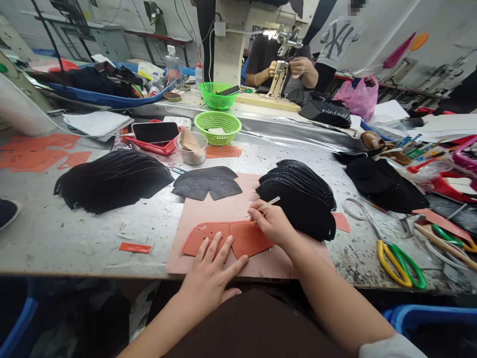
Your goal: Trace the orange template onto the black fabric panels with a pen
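Note:
My left hand [211,272] lies flat with fingers spread on an orange pattern template [246,238], pressing it onto a pink cutting mat [208,209]. At the template's upper right edge, my right hand [271,222] is closed on a thin white marking pen [271,202], its tip against the template. Beside the right hand lies a fanned stack of black cut pieces [301,199]. One black piece [206,183] rests at the mat's far edge.
A second fan of black pieces [112,181] lies left. Green baskets [218,125], a plastic cup [192,148] and a phone on a red tray [154,134] stand behind. Yellow-green scissors [400,261] lie right. A person across works at a sewing machine [283,69].

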A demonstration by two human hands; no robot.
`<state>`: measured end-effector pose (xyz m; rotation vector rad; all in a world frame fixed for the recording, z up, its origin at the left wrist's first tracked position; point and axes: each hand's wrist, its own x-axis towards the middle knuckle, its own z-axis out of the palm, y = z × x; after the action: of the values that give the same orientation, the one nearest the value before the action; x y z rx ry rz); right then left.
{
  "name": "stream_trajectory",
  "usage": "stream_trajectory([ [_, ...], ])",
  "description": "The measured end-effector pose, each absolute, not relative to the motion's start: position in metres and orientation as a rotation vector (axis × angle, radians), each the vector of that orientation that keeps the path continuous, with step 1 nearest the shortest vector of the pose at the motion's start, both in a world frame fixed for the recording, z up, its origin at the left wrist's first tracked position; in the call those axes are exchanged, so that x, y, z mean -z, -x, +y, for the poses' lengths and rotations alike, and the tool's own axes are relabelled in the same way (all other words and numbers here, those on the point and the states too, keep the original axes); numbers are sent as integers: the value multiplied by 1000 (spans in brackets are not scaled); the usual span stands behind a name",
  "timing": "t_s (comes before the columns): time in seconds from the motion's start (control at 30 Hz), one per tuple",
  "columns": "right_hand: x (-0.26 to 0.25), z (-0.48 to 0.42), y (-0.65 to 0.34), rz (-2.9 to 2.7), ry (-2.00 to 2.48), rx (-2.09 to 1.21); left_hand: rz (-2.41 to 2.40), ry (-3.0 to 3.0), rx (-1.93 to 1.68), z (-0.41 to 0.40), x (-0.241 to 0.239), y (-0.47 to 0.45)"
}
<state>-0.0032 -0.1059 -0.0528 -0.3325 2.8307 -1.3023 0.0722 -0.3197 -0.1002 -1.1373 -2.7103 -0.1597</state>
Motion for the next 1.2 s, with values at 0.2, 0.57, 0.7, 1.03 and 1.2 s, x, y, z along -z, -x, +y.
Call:
stream_trajectory([
  [0.2, 51, -173, 9, 2584, 728, 1273, -2718, 1131, 110, -321, 100, -77],
  [0.57, 46, -197, 13, 2663, 812, 930, -2767, 1158, 177, -323, 98, -80],
  [0.7, 45, -197, 13, 2627, 823, 921, -2768, 1166, 183, -323, 97, -80],
  [1.03, 47, -181, 11, 2530, 821, 1078, -2799, 1173, 167, -323, 93, -82],
  [1.2, 49, -130, -4, 2859, 751, 798, -2866, 1249, 330, -329, 74, -67],
])
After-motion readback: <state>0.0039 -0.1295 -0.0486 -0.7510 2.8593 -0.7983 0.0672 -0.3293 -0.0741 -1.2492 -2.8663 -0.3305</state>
